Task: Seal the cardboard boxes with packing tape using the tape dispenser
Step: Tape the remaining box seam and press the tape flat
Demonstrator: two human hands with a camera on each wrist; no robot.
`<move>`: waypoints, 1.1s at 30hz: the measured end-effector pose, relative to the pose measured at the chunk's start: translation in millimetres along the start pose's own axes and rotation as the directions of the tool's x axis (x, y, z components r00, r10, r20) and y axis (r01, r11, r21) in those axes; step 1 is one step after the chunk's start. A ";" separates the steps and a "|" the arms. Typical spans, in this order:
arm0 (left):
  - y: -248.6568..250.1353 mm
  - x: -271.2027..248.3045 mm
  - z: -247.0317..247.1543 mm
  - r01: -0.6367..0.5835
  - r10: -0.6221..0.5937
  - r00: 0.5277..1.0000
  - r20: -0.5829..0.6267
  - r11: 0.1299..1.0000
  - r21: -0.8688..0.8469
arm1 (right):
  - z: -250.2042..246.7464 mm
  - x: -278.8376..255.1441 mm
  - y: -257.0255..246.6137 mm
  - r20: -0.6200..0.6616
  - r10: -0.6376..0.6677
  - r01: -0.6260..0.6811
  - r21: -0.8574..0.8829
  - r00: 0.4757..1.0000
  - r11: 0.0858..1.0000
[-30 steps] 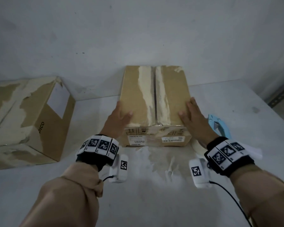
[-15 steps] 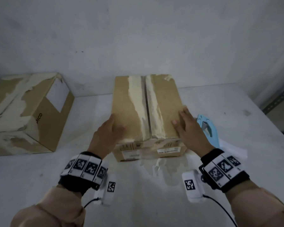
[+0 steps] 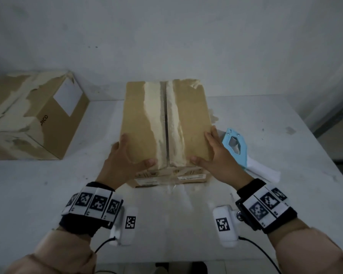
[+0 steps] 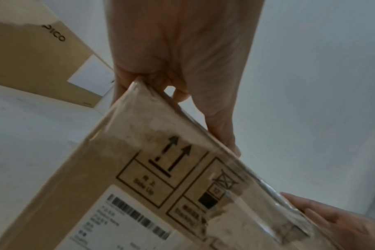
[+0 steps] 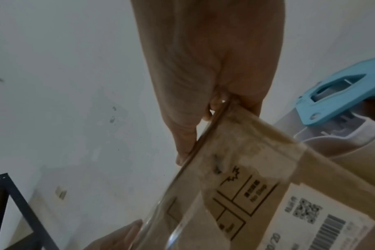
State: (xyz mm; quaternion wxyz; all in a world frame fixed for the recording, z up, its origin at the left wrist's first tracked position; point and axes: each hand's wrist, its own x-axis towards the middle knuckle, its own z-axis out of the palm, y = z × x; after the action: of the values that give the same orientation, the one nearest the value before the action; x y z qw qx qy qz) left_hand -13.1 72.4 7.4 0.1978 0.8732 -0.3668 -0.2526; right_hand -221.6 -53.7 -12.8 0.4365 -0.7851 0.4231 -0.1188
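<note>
Left hand (image 3: 125, 161) and right hand (image 3: 216, 155) gripping near corners of torn-topped brown cardboard box (image 3: 166, 123) at centre of white table (image 3: 285, 194), light-blue plastic tape dispenser (image 3: 235, 147) just right, second worn cardboard box (image 3: 32, 117) far left.

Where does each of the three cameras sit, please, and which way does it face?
Head: worn on the head, looking forward and down at the brown cardboard box on the white table; both forearms, left hand and right hand show.
Left wrist: looks along the left hand at the box's labelled end.
Right wrist: looks along the right hand; light blue tape dispenser beside it.
All three share the box.
</note>
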 end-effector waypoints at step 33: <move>-7.4 30.8 -29.3 -0.097 0.097 0.993 0.071 0.995 -0.014 | -52.4 -0.5 132.8 -0.411 0.068 -0.127 -0.118 0.909 0.985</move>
State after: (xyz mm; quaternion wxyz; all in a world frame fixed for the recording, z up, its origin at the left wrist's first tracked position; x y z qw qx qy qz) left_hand 26.6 59.1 17.6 0.2014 0.8437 -0.4142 -0.2757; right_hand -325.5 -118.6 -86.1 0.2878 -0.7501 0.5505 -0.2268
